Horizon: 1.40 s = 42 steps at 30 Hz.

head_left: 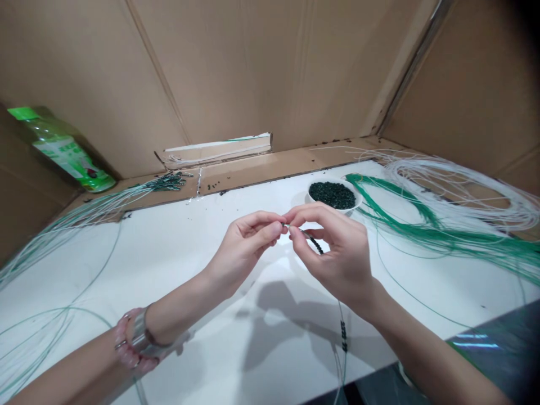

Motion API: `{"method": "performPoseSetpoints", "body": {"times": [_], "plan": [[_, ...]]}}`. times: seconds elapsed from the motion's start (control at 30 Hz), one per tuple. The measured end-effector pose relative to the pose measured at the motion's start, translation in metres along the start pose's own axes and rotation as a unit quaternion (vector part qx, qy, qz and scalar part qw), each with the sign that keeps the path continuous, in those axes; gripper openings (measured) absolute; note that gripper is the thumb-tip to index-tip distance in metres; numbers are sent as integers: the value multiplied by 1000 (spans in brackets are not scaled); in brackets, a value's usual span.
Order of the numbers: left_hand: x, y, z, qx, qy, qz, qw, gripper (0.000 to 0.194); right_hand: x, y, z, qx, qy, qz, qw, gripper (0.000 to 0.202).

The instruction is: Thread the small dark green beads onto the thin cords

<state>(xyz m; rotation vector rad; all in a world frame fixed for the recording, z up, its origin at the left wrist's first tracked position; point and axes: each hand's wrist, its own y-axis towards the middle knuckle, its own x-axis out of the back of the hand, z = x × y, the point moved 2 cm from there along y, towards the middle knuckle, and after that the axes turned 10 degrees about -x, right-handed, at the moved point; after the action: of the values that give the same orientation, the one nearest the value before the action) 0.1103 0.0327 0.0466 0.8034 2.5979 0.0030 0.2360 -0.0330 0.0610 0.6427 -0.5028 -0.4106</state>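
Both hands meet over the white work surface (177, 259), fingertips almost touching. My left hand (251, 244) pinches the end of a thin green cord between thumb and forefinger, with a small dark bit at the tips. My right hand (333, 242) pinches the same cord close by. A short row of dark beads (316, 245) on the cord shows under the right fingers. Below that hand, more dark beads (343, 336) hang on thin strands. Behind the right hand stands a white bowl (358, 201) full of small dark green beads (332, 194).
Green cord (396, 216) and white cord (464, 185) lie coiled at the right. Finished-looking strands with dark ends (169, 181) lie at the left. A green-capped bottle (67, 154) leans in the left corner. Cardboard walls (253, 73) enclose the back and sides.
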Motion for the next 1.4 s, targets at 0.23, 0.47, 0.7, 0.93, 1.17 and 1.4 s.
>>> {"method": "performPoseSetpoints", "body": {"times": [0.23,0.47,0.7,0.93,1.17,1.4], "plan": [[-3,-1,-2,-49,25,1,998,11,0,0,1,21,-22,-13,999,13],[-2,-3,2,-32,-8,2,999,10,-1,-1,1,35,-50,-27,998,14],[-10,-10,5,38,-57,-38,997,6,-2,-3,1,43,-56,-52,996,15],[-13,-13,8,61,-122,-41,990,3,-4,-2,1,35,-37,-55,997,15],[-13,-11,6,48,-85,-53,994,5,-2,-3,1,51,-65,-54,995,16],[-8,-8,7,7,-18,-59,998,5,-2,-1,-2,71,-91,-23,993,17]]}}
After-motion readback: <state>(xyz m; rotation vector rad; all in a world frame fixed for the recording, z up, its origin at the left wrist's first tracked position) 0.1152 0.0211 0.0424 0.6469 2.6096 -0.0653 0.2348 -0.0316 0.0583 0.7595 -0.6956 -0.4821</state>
